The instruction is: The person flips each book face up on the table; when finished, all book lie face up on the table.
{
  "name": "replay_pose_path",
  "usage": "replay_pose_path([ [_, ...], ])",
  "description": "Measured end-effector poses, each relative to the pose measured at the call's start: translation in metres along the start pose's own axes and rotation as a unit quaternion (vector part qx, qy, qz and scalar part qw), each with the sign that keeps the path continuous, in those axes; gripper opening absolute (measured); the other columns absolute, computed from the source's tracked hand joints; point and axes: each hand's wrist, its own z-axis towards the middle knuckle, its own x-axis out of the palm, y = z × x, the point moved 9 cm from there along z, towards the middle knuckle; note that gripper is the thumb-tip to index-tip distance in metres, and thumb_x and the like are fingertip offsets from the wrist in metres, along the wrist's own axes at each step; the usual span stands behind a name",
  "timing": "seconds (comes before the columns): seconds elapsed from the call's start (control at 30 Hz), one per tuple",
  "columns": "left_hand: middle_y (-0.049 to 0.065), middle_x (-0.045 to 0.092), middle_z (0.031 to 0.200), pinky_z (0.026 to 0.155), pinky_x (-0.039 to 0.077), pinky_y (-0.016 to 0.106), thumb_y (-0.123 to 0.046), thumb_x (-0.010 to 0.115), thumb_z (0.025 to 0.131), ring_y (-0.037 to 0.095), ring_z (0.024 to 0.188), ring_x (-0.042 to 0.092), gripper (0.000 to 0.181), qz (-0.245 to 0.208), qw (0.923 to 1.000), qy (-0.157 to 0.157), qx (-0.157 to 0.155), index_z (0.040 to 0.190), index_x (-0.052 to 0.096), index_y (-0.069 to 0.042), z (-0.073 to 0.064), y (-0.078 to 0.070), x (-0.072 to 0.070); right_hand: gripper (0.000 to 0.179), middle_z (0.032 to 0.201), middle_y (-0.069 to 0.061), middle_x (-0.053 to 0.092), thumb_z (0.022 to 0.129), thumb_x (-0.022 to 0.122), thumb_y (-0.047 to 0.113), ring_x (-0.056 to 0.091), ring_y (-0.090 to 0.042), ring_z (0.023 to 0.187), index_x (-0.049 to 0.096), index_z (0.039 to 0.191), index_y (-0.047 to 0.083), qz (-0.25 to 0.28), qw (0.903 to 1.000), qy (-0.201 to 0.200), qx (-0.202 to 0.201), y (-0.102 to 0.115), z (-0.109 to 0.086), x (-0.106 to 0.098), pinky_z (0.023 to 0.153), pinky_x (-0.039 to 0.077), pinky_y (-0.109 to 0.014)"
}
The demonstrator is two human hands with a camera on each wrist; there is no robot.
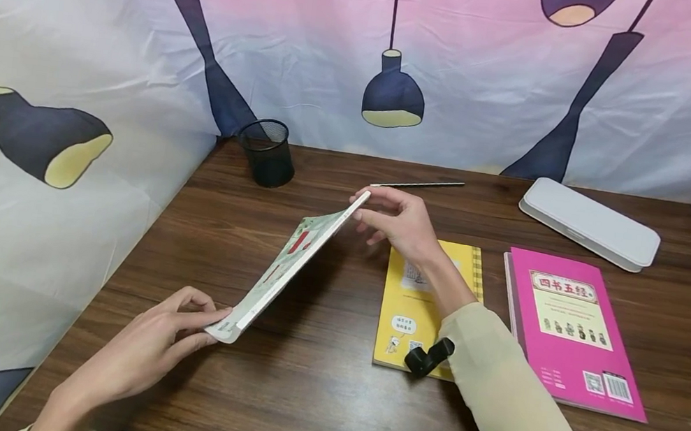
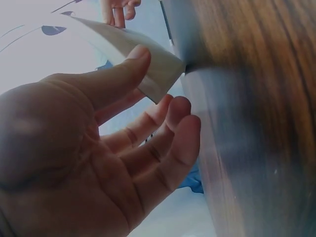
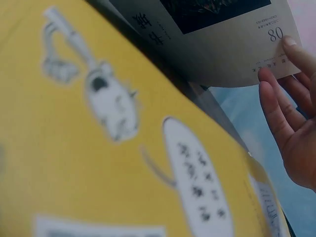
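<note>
A thin magazine (image 1: 293, 259) with a pale green cover and red print slants above the table, its far right end raised. At its low near corner my left hand (image 1: 146, 338) pinches it between thumb and fingers. In the left wrist view, the thumb lies over the pale magazine (image 2: 160, 66) and the other fingers are partly curled. My right hand (image 1: 398, 224) holds the raised corner by thumb and fingers. The right wrist view shows the magazine's (image 3: 232, 49) printed side with "08" near a corner. Its underside is hidden in the head view.
Under my right forearm lies a yellow book (image 1: 396, 305), with a pink book (image 1: 608, 362) to its right. A white case (image 1: 591, 224) sits at the back right. Further back are a slim dark pen-like stick (image 1: 424, 184) and a black mesh pen holder (image 1: 271, 158), near a printed curtain (image 1: 312, 50).
</note>
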Motion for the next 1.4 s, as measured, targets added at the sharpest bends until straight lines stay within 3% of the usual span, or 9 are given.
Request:
replay_pose_path([
  [0.2, -0.016, 0.065, 0.111, 0.074, 0.049, 0.019, -0.002, 0.080, 0.090, -0.006, 0.094, 0.060, 0.036, -0.044, 0.9981, -0.033, 0.027, 0.123, 0.080, -0.015, -0.001, -0.004, -0.008, 0.036, 0.119, -0.008, 0.079, 0.093, 0.081, 0.008, 0.075, -0.027, 0.089, 0.074, 0.128, 0.005, 0.000, 0.9997, -0.024, -0.010, 0.007, 0.002, -0.005, 0.064, 0.063, -0.035],
  [0.33, -0.019, 0.067, 0.099, 0.072, 0.043, 0.013, 0.003, 0.081, 0.086, -0.006, 0.085, 0.057, 0.033, -0.065, 0.9944, -0.064, 0.054, 0.109, 0.082, -0.021, -0.002, -0.010, -0.015, 0.037, 0.111, 0.000, 0.080, 0.092, 0.082, 0.006, 0.074, -0.021, 0.088, 0.074, 0.128, 0.004, 0.002, 0.9990, -0.044, -0.010, 0.009, 0.003, -0.008, 0.063, 0.062, -0.032],
  [0.43, -0.018, 0.072, 0.099, 0.075, 0.045, 0.010, 0.004, 0.082, 0.084, -0.005, 0.087, 0.063, 0.036, -0.065, 0.9926, -0.080, 0.063, 0.108, 0.081, -0.024, -0.001, -0.013, -0.019, 0.036, 0.105, 0.004, 0.079, 0.091, 0.082, 0.004, 0.072, -0.014, 0.085, 0.074, 0.126, 0.003, 0.001, 0.9983, -0.058, -0.013, 0.012, 0.004, -0.009, 0.064, 0.061, -0.031],
  [0.57, -0.013, 0.077, 0.110, 0.079, 0.056, 0.015, 0.003, 0.081, 0.086, -0.002, 0.100, 0.070, 0.043, -0.064, 0.9931, -0.088, 0.043, 0.116, 0.079, -0.027, -0.001, -0.013, -0.023, 0.036, 0.100, 0.007, 0.077, 0.090, 0.082, 0.003, 0.071, -0.010, 0.084, 0.073, 0.125, 0.002, 0.000, 0.9972, -0.072, -0.018, 0.014, 0.005, -0.010, 0.068, 0.061, -0.032],
  [0.7, -0.009, 0.079, 0.107, 0.070, 0.060, 0.025, 0.003, 0.079, 0.090, -0.003, 0.095, 0.069, 0.046, -0.089, 0.9923, -0.086, 0.011, 0.126, 0.074, -0.025, -0.001, -0.010, -0.026, 0.035, 0.100, 0.007, 0.076, 0.090, 0.082, 0.003, 0.071, -0.010, 0.090, 0.073, 0.124, 0.002, -0.002, 0.9964, -0.079, -0.031, 0.018, 0.006, -0.010, 0.080, 0.060, -0.031],
  [0.87, -0.009, 0.078, 0.096, 0.066, 0.058, 0.023, 0.007, 0.077, 0.089, -0.001, 0.086, 0.069, 0.065, -0.117, 0.9891, -0.090, 0.000, 0.145, 0.060, -0.020, -0.002, -0.011, -0.028, 0.036, 0.102, 0.004, 0.075, 0.091, 0.079, 0.003, 0.069, -0.012, 0.099, 0.072, 0.126, 0.003, -0.012, 0.9956, -0.077, -0.052, 0.025, 0.008, -0.007, 0.093, 0.055, -0.030],
  [1.07, -0.008, 0.078, 0.091, 0.062, 0.052, 0.019, 0.009, 0.077, 0.089, 0.000, 0.080, 0.066, 0.093, -0.150, 0.9826, -0.105, -0.030, 0.166, 0.035, -0.023, -0.004, -0.008, -0.033, 0.041, 0.108, -0.009, 0.074, 0.093, 0.076, 0.000, 0.068, -0.013, 0.098, 0.070, 0.133, 0.003, -0.019, 0.9957, -0.072, -0.055, 0.030, 0.009, -0.004, 0.091, 0.054, -0.029],
  [1.17, -0.006, 0.078, 0.090, 0.058, 0.051, 0.021, 0.008, 0.076, 0.091, -0.001, 0.079, 0.065, 0.101, -0.173, 0.9786, -0.100, -0.050, 0.170, 0.024, -0.029, -0.004, -0.006, -0.033, 0.044, 0.113, -0.014, 0.074, 0.094, 0.075, 0.000, 0.067, -0.016, 0.096, 0.069, 0.137, 0.004, -0.020, 0.9961, -0.068, -0.054, 0.032, 0.009, -0.001, 0.085, 0.053, -0.025],
  [1.4, -0.007, 0.075, 0.080, 0.053, 0.044, 0.025, 0.015, 0.073, 0.089, 0.008, 0.068, 0.064, 0.115, -0.223, 0.9674, -0.109, -0.053, 0.172, 0.007, -0.030, -0.008, -0.002, -0.033, 0.049, 0.117, -0.016, 0.071, 0.097, 0.073, 0.004, 0.068, -0.021, 0.095, 0.066, 0.145, 0.009, -0.016, 0.9974, -0.053, -0.046, 0.033, 0.009, 0.002, 0.080, 0.055, -0.021],
])
